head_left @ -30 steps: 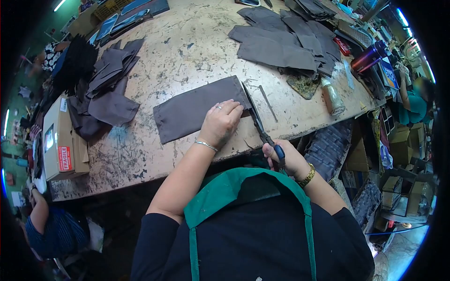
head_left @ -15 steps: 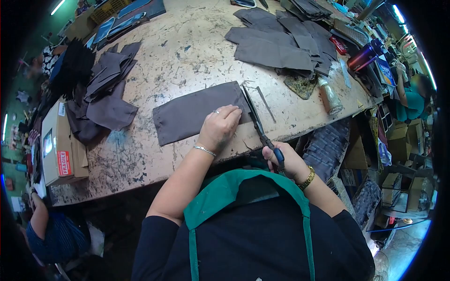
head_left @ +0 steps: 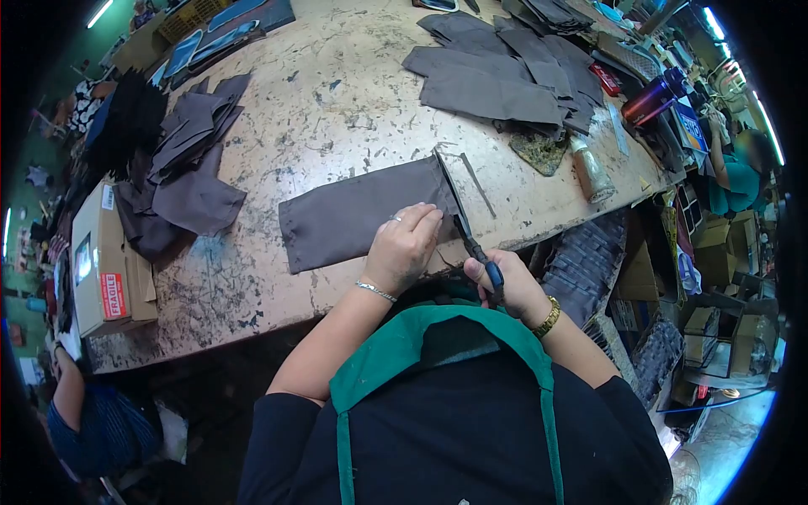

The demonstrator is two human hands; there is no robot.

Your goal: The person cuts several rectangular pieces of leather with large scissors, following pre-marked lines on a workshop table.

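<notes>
A flat, dark grey-brown fabric piece [head_left: 358,212] lies on the worktable near its front edge. My left hand [head_left: 406,246] rests at its lower right part, fingers bunched together and gripping the cloth there. In my right hand [head_left: 515,286] is a pair of scissors [head_left: 472,246], with my fingers around the dark blue handles. The long blades point away from me along the fabric's right edge. How far apart the blades are is hard to make out. A thin dark offcut strip [head_left: 478,185] lies just right of the blades.
Stacked grey fabric pieces [head_left: 488,88] lie at the back right, more fabric [head_left: 198,198] at the left beside a cardboard box [head_left: 126,278]. A bottle [head_left: 655,97] and a glass jar [head_left: 592,172] stand at right. Other people are at both sides.
The fabric piece and my left hand have shifted slightly toward me and to the right. The scissor blades now lie closer along the fabric's right edge.
</notes>
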